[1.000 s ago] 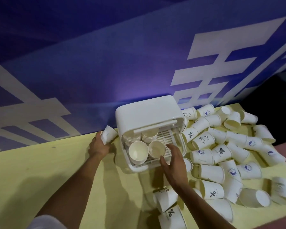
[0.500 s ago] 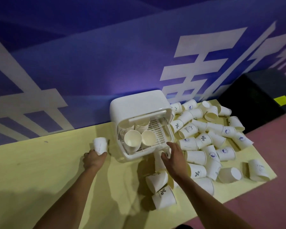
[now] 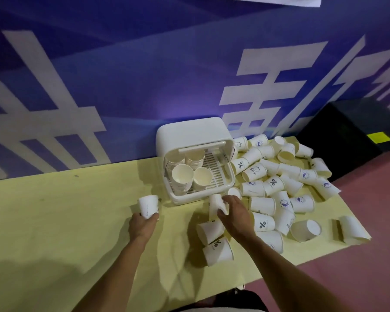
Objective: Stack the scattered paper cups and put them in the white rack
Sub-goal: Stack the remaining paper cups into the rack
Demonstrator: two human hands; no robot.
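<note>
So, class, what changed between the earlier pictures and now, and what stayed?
The right hand drew back from the white plastic rack and gripped a white paper cup before it. The left hand, holding a second paper cup, pulled toward the person. The stacked cups in the rack stayed.

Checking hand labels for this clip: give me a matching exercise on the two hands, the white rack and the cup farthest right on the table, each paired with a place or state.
Things:
1 left hand
2 right hand
3 white rack
4 far-right cup

States:
A lies on its side, apart from the pile
B grips the front cup, just before the rack
C holds stacked cups
D holds the left cup, left of the rack

Pairs: 1-D; 2-B; 3-C; 4-A
</note>
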